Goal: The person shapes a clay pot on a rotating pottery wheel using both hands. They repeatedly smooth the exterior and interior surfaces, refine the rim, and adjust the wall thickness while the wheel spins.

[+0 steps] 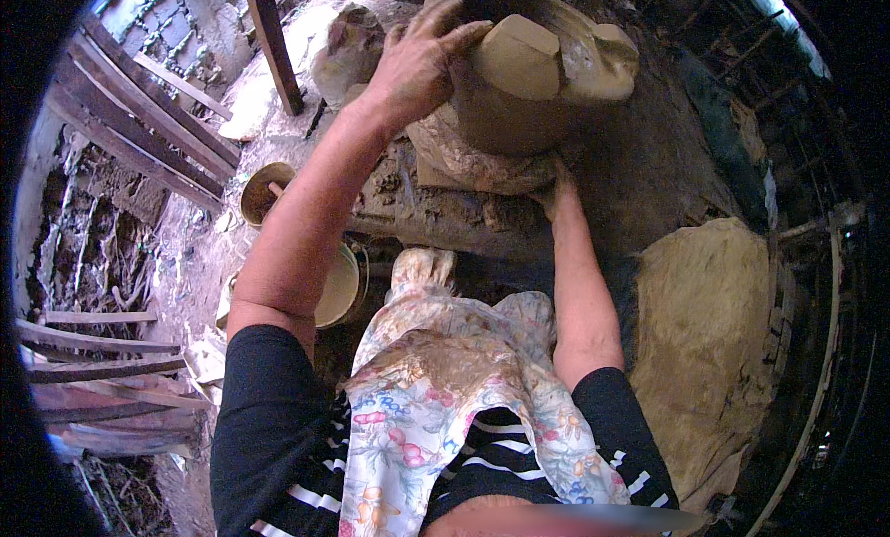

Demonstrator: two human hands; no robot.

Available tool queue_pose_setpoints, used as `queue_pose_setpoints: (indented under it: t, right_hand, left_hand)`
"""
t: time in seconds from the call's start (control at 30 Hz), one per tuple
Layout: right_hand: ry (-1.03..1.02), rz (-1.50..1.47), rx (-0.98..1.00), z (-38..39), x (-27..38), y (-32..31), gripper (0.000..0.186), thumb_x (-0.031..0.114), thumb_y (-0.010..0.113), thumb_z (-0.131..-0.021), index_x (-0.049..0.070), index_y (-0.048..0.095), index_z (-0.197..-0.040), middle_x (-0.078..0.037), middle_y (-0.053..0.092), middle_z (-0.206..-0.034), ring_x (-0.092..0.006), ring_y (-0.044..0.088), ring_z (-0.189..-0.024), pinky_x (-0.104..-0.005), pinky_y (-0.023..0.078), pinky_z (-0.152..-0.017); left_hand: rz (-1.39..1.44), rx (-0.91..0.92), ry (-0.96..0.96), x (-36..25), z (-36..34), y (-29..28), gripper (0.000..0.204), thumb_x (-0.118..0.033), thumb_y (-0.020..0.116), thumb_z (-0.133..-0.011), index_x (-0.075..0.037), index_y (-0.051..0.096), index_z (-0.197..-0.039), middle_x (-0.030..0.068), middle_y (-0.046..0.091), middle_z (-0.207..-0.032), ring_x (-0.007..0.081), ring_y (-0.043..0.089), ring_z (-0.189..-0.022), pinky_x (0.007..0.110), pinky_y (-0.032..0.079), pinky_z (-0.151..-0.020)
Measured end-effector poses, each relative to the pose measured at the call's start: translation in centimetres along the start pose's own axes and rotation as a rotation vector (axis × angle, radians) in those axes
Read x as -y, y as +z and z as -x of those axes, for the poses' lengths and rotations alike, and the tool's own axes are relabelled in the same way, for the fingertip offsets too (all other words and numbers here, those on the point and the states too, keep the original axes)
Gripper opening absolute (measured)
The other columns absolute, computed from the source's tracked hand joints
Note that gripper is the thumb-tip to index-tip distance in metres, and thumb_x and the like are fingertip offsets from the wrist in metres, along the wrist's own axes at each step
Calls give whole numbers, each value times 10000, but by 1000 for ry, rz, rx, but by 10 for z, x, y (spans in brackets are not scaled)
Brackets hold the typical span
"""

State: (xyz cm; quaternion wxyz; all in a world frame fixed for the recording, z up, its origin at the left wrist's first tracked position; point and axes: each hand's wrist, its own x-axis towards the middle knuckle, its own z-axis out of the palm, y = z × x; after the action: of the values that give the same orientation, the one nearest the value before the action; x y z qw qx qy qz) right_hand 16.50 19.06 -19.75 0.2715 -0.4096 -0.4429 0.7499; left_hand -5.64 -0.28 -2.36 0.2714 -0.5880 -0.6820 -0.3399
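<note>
A large, round, grey-brown clay pot stands at the top middle on a clay-crusted round base. At its rim, a thick block of wet clay sits beside another clay lump farther right. My left hand rests at the pot's left upper edge, its fingers stretched and spread, with the thumb side close to the clay block. Low on the right, my right hand touches the edge of the base under the pot. Its fingers are mostly hidden in shadow there.
A bucket of murky liquid and a metal bowl stand left of my legs. A stained flowered cloth covers my lap. To the right lies a broad tan sheet. Wooden planks lean at the left.
</note>
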Motion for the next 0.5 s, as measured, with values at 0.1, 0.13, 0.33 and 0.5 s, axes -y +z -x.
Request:
queue_pose_setpoints:
  t: [0.1,0.13,0.33,0.5]
  right_hand:
    - [-27,-12,-5,8,-1,4,622,472,460,-866,99,333,-1347,-130,381,-1345,-305,412,-1196,-496,438,-904]
    - [-54,-17,37,9,-1,4,623,472,458,-866,103,329,-1350,-130,377,-1349,-306,408,-1200,-495,436,-907]
    - [18,-11,4,0,-3,2,620,485,445,-863,115,334,-1348,-119,389,-1342,-294,407,-1199,-484,442,-880]
    - [-56,70,-44,-3,-7,-2,637,528,428,-860,123,341,-1343,-117,397,-1336,-293,415,-1191,-484,442,-872]
  left_hand:
    - [22,47,-112,-1,-1,1,581,-77,606,-719,-277,471,-1247,139,266,-1416,338,244,-1314,557,252,-1013]
    - [-14,31,-127,-3,-1,1,573,-80,608,-719,-272,475,-1242,143,255,-1419,343,236,-1317,556,250,-1015]
    - [128,-9,-37,-14,-11,0,524,-117,601,-728,-169,451,-1228,211,340,-1329,365,336,-1238,525,343,-932]
    - [62,257,-163,-15,-9,-18,569,-128,609,-724,-129,415,-1259,227,120,-1441,396,123,-1338,589,218,-1000]
